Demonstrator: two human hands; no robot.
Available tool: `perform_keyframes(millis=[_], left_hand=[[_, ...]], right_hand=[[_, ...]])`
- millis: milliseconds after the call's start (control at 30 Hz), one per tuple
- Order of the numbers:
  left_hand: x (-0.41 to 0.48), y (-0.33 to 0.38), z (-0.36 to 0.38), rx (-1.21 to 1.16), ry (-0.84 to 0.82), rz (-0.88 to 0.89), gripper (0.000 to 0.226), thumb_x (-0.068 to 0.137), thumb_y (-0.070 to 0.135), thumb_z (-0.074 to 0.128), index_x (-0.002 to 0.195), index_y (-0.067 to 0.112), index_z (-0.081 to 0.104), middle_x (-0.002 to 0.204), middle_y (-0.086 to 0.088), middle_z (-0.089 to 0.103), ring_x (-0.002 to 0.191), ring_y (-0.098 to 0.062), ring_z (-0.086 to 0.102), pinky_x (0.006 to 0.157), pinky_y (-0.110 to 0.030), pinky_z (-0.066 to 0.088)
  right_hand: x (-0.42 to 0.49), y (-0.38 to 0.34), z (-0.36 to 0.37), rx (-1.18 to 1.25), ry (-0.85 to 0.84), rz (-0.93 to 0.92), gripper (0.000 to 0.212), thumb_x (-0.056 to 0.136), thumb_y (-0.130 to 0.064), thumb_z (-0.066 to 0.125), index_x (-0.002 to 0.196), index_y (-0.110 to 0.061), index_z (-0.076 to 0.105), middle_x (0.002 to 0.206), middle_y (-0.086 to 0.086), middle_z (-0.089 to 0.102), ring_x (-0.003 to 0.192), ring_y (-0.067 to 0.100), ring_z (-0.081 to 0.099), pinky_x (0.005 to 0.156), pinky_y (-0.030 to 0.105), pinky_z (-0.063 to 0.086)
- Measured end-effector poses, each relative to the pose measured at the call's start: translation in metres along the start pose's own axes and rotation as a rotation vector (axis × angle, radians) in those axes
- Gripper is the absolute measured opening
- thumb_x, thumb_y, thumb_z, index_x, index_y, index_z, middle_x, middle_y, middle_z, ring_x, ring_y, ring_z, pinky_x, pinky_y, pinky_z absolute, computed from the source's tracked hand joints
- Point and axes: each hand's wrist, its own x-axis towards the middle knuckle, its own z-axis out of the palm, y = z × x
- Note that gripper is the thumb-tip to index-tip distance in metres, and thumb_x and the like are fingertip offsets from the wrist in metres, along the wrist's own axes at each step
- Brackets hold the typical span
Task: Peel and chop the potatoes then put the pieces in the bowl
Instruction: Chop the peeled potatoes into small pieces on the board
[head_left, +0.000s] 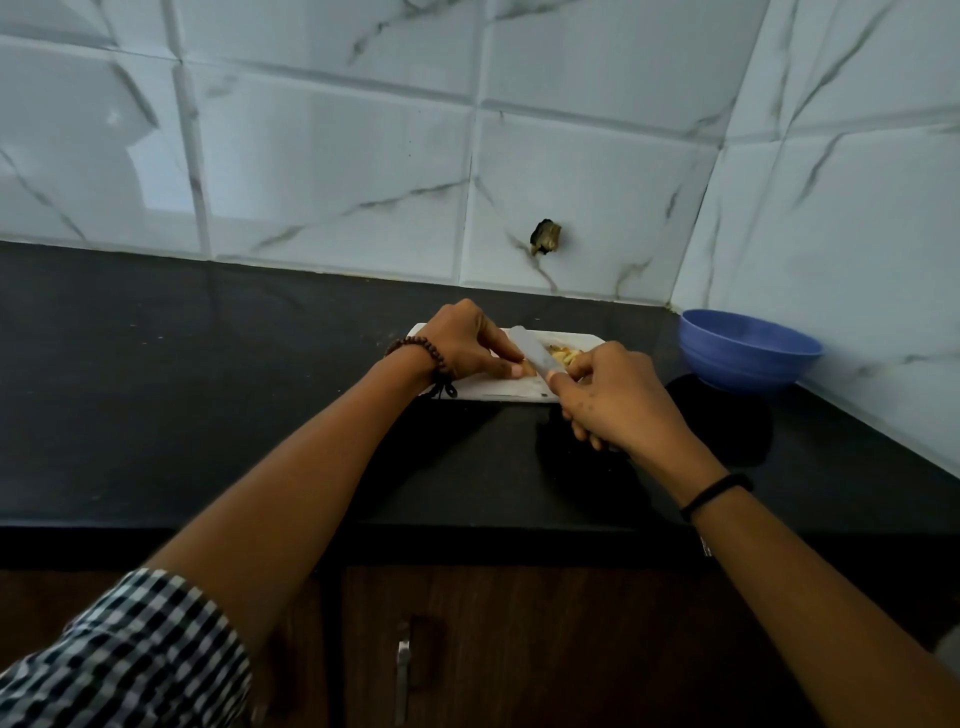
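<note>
Pinning the potato (529, 368), likely firm, light and slippery once peeled, onto the board (498, 391) at mid-counter with curled left hand (467, 343), right hand (618, 400) gripping the knife (532, 353), bowl (748, 348) well apart, far right.

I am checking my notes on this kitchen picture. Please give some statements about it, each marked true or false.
1. The right hand grips the knife. True.
2. The blue bowl stands on the cutting board. False: it stands on the counter, right of the board.
3. The left hand is over the board, beside the blade. True.
4. The board is black. False: it is white; the counter is black.
5. Cut potato pieces lie on the board. True.
</note>
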Motion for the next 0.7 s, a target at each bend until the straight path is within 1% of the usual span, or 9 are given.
perform_keyframes(millis=[133,200,267,333,367,400,500,567,700], left_hand=[[-0.001,0.001,0.002,-0.015,0.009,-0.004,0.019,0.070,0.028,0.084,0.087,0.021,0.079,0.077,0.016,0.071,0.071,0.010,0.055,0.063,0.000,0.038],[-0.001,0.001,0.002,-0.011,0.016,-0.007,0.019,0.071,0.028,0.084,0.087,0.020,0.079,0.075,0.017,0.070,0.070,0.010,0.055,0.061,0.002,0.038],[-0.001,0.001,0.003,0.009,0.022,-0.003,0.018,0.072,0.027,0.084,0.088,0.020,0.079,0.068,0.021,0.066,0.067,0.008,0.053,0.058,0.003,0.036],[-0.001,0.002,0.003,0.026,0.024,0.009,0.019,0.072,0.028,0.083,0.089,0.021,0.079,0.065,0.022,0.062,0.066,0.006,0.052,0.057,0.001,0.036],[-0.002,0.002,0.003,0.032,0.024,0.015,0.020,0.073,0.028,0.083,0.091,0.021,0.079,0.065,0.022,0.062,0.066,0.005,0.051,0.058,-0.001,0.035],[-0.002,0.002,0.003,0.037,0.025,0.019,0.021,0.073,0.028,0.082,0.092,0.021,0.079,0.066,0.021,0.062,0.067,0.003,0.051,0.061,-0.003,0.035],[-0.005,0.004,0.002,0.044,0.032,0.015,0.020,0.074,0.026,0.081,0.093,0.020,0.078,0.069,0.015,0.061,0.072,-0.001,0.053,0.071,-0.013,0.040],[-0.007,0.005,0.001,0.037,0.038,0.017,0.018,0.075,0.024,0.080,0.092,0.020,0.078,0.067,0.018,0.060,0.072,0.000,0.053,0.071,-0.012,0.039],[-0.008,0.007,0.002,0.049,0.048,0.018,0.015,0.075,0.021,0.080,0.090,0.019,0.078,0.065,0.020,0.059,0.070,0.001,0.052,0.070,-0.012,0.040]], right_hand=[[-0.002,-0.005,0.003,-0.038,0.028,-0.024,0.032,0.098,-0.027,0.056,0.083,-0.002,0.067,0.056,0.010,0.068,0.031,0.009,0.052,0.036,0.019,0.045],[-0.002,-0.008,0.006,-0.102,0.040,-0.026,0.030,0.099,-0.029,0.055,0.087,-0.004,0.066,0.063,0.010,0.069,0.038,0.011,0.056,0.039,0.022,0.048],[-0.001,-0.012,0.010,-0.190,0.054,-0.044,0.027,0.099,-0.028,0.055,0.092,-0.005,0.066,0.080,0.013,0.070,0.058,0.019,0.062,0.054,0.030,0.055],[-0.002,-0.019,0.013,-0.274,0.058,-0.058,0.018,0.099,-0.023,0.055,0.102,-0.007,0.064,0.100,0.016,0.068,0.078,0.024,0.061,0.065,0.034,0.050],[-0.002,-0.025,0.014,-0.314,0.059,-0.063,0.020,0.099,-0.020,0.055,0.113,-0.008,0.062,0.109,0.016,0.064,0.087,0.027,0.060,0.067,0.034,0.046],[-0.001,-0.029,0.015,-0.353,0.056,-0.068,0.027,0.100,-0.017,0.054,0.124,-0.009,0.059,0.115,0.016,0.061,0.096,0.029,0.061,0.070,0.034,0.042],[0.002,-0.041,0.017,-0.446,0.048,-0.071,0.043,0.102,-0.015,0.050,0.145,-0.015,0.046,0.123,0.016,0.059,0.111,0.033,0.060,0.074,0.036,0.039],[0.002,-0.046,0.019,-0.501,0.026,-0.071,0.043,0.103,-0.014,0.049,0.146,-0.017,0.045,0.126,0.015,0.058,0.114,0.033,0.059,0.075,0.035,0.036],[-0.004,-0.053,0.015,-0.549,0.019,-0.064,0.030,0.101,-0.010,0.051,0.131,-0.009,0.055,0.127,0.014,0.057,0.115,0.033,0.059,0.075,0.034,0.036]])
